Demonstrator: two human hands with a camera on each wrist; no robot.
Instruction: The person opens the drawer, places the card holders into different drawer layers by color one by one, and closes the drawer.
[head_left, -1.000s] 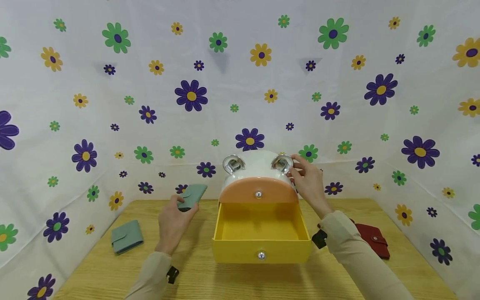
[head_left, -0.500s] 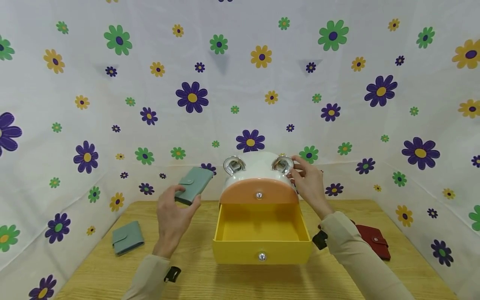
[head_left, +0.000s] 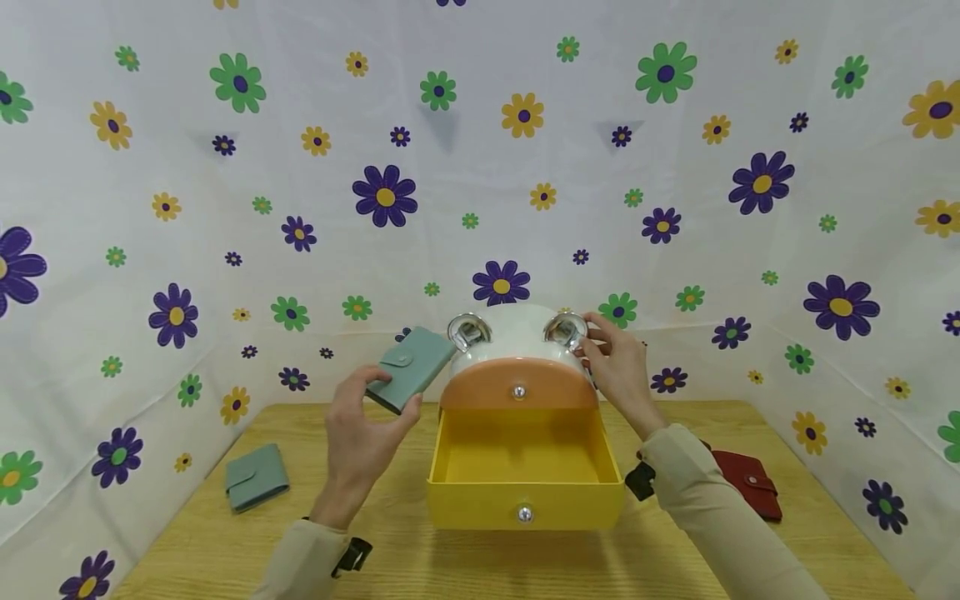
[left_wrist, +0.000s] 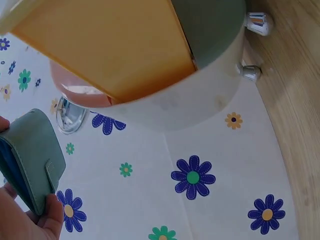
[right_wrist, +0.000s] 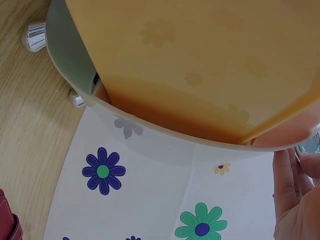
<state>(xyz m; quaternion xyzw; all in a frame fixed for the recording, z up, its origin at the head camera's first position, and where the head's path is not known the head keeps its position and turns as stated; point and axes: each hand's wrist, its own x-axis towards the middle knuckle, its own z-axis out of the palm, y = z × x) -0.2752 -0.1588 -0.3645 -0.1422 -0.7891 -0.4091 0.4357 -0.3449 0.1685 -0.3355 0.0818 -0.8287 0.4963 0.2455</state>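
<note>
My left hand [head_left: 365,437] pinches a sage-green snap wallet [head_left: 412,367] between thumb and fingers, tilted in the air left of a small drawer cabinet [head_left: 517,329]. In the left wrist view the wallet [left_wrist: 35,155] shows its closing strap and a bluish inner edge. The cabinet has a white rounded top, an orange upper drawer front [head_left: 480,383] and two silver ears. Its yellow drawer [head_left: 525,504] is pulled out, with nothing visible inside. My right hand [head_left: 621,367] holds the cabinet's right silver ear [head_left: 564,328], thumb in front and fingers at the outer side.
A second green wallet [head_left: 257,477] lies on the wooden table [head_left: 390,542] at the left. A dark red wallet [head_left: 750,483] lies at the right, partly behind my right sleeve. A flower-printed white cloth [head_left: 465,133] closes off the back and sides.
My left hand has raised the green wallet and carried it rightward, up beside the cabinet's left ear. The right hand stays at the right ear.
</note>
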